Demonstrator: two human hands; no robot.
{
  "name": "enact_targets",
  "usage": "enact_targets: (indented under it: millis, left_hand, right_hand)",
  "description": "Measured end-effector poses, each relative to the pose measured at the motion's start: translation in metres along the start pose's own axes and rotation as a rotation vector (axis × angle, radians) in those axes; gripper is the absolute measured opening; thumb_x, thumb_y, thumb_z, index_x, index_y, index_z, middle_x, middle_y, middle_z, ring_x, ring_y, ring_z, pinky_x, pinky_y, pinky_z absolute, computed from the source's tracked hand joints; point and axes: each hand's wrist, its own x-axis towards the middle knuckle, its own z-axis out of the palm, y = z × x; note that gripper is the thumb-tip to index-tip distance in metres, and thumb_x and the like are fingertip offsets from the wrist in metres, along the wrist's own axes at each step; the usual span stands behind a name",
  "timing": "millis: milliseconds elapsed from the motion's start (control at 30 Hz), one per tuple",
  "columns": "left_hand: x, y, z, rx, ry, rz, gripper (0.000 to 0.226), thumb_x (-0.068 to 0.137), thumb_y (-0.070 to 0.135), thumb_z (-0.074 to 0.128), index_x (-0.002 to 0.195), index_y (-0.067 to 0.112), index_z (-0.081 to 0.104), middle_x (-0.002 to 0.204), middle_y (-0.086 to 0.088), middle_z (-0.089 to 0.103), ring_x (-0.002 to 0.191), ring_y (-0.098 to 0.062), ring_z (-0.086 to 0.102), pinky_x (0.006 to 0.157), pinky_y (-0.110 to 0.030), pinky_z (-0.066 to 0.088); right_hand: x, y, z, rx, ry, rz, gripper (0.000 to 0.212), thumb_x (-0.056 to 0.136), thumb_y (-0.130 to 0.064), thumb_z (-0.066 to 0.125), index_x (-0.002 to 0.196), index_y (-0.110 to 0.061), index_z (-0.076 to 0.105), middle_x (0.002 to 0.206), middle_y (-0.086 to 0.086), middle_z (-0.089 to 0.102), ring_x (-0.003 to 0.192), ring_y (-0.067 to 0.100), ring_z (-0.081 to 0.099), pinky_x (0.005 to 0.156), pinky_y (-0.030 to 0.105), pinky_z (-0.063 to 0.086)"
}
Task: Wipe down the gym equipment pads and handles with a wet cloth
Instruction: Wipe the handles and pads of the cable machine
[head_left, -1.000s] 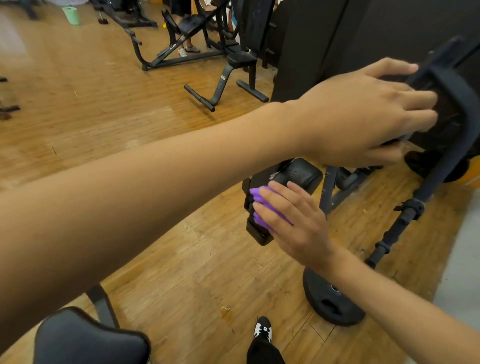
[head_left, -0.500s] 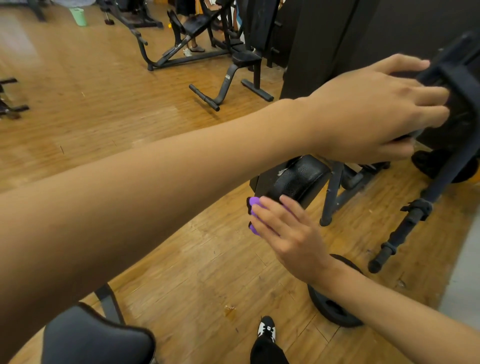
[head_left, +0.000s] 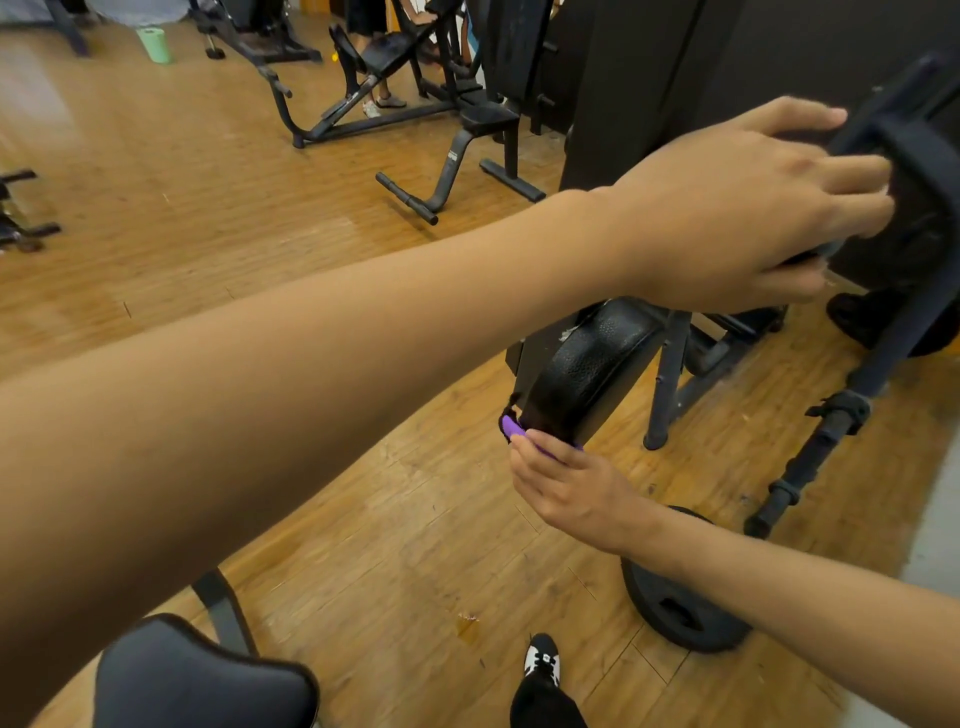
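A black padded roller hangs on the machine at centre right, its textured face turned toward me. My right hand comes in from the lower right and holds a purple cloth against the pad's lower end; only a small edge of the cloth shows above my fingers. My left arm crosses the whole view, and my left hand grips a black frame part of the machine at the upper right, fingers over the top and thumb underneath.
A black weight plate lies on the wooden floor below my right forearm. A loading bar with a collar slants down at the right. A black seat sits at bottom left, my shoe beside it. Benches stand farther back.
My right hand has slid the cloth down the pad to its lower end, and less of the cloth shows. My left hand keeps its grip on the frame.
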Motion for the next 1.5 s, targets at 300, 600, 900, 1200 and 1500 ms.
enact_targets:
  millis: [300, 600, 900, 1200, 1500]
  left_hand:
    - [0.011, -0.005, 0.006, -0.034, 0.024, -0.039, 0.052, 0.102, 0.041, 0.027, 0.141, 0.021, 0.054, 0.144, 0.001, 0.055, 0.124, -0.018, 0.062, 0.127, -0.041, 0.014]
    - [0.007, -0.005, 0.006, -0.036, 0.047, -0.036, 0.052, 0.101, 0.041, 0.027, 0.141, 0.022, 0.055, 0.144, 0.002, 0.055, 0.119, -0.017, 0.064, 0.126, -0.04, 0.017]
    - [0.002, 0.0, 0.007, -0.045, 0.094, -0.033, 0.052, 0.1, 0.038, 0.028, 0.137, 0.018, 0.059, 0.14, -0.001, 0.06, 0.116, -0.02, 0.066, 0.126, -0.042, 0.018]
    - [0.007, 0.002, 0.006, -0.023, 0.108, -0.039, 0.051, 0.1, 0.038, 0.03, 0.136, 0.019, 0.06, 0.14, -0.001, 0.06, 0.114, -0.019, 0.068, 0.126, -0.043, 0.018]
    - [-0.004, 0.006, 0.005, -0.07, 0.176, -0.024, 0.047, 0.099, 0.035, 0.036, 0.13, 0.014, 0.065, 0.134, -0.005, 0.065, 0.106, -0.024, 0.07, 0.123, -0.045, 0.025]
  right_hand:
    - [0.007, 0.016, 0.0, 0.039, 0.028, 0.059, 0.025, 0.094, -0.006, 0.065, 0.119, -0.004, 0.068, 0.129, 0.016, 0.065, 0.132, 0.034, 0.054, 0.127, 0.049, 0.019]
    - [0.022, 0.029, -0.031, 0.276, 0.377, 0.265, 0.016, 0.095, 0.001, 0.06, 0.093, -0.007, 0.075, 0.102, 0.01, 0.07, 0.101, 0.028, 0.066, 0.121, 0.046, 0.034]
    - [0.006, 0.057, -0.033, 0.287, 0.466, 0.175, 0.022, 0.104, -0.013, 0.052, 0.109, -0.01, 0.073, 0.123, 0.013, 0.069, 0.124, 0.031, 0.062, 0.118, 0.051, 0.037]
    - [0.023, 0.058, -0.058, 0.85, 0.836, 1.27, 0.026, 0.091, -0.01, 0.066, 0.117, -0.007, 0.071, 0.123, 0.011, 0.051, 0.112, 0.026, 0.052, 0.095, 0.039, 0.052]
    - [0.015, 0.049, -0.043, 0.605, 0.736, 0.768, 0.045, 0.09, -0.03, 0.076, 0.126, -0.005, 0.069, 0.14, 0.014, 0.054, 0.131, 0.035, 0.051, 0.109, 0.051, 0.044]
